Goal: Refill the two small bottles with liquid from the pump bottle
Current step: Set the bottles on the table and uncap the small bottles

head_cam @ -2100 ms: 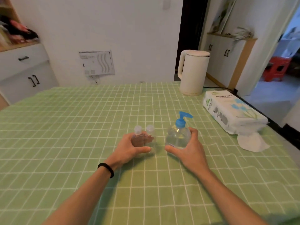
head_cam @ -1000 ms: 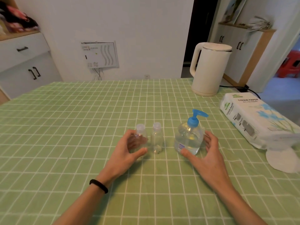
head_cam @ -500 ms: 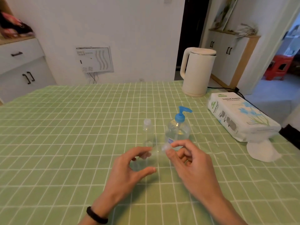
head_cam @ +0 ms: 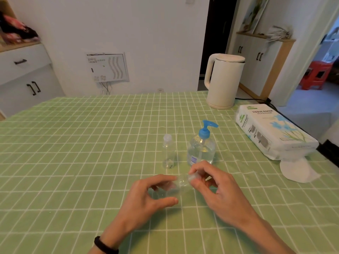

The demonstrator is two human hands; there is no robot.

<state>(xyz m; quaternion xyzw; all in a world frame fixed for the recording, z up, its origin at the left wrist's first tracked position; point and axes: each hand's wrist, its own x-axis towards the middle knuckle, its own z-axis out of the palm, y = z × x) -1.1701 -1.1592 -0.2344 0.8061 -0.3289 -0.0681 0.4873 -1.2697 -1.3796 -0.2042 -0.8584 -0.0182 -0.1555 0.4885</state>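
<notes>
A clear pump bottle [head_cam: 201, 150] with a blue pump head stands upright on the green checked tablecloth. One small clear bottle [head_cam: 168, 154] with its cap on stands upright just left of it. The second small clear bottle [head_cam: 177, 186] is tilted on its side above the table, nearer to me. My left hand [head_cam: 146, 197] grips its body. My right hand [head_cam: 214, 186] pinches its cap end between thumb and fingers. Both hands are just in front of the pump bottle and apart from it.
A white electric kettle [head_cam: 223, 83] stands at the far right of the table, its cord running off the edge. A tissue paper pack [head_cam: 271, 131] lies at the right with a loose tissue [head_cam: 300, 169] beside it. The table's right edge is close behind them.
My left hand let go of both small bottles, then lifted one toward me and tilted it. My right hand left the pump bottle and took hold of that bottle's cap.
</notes>
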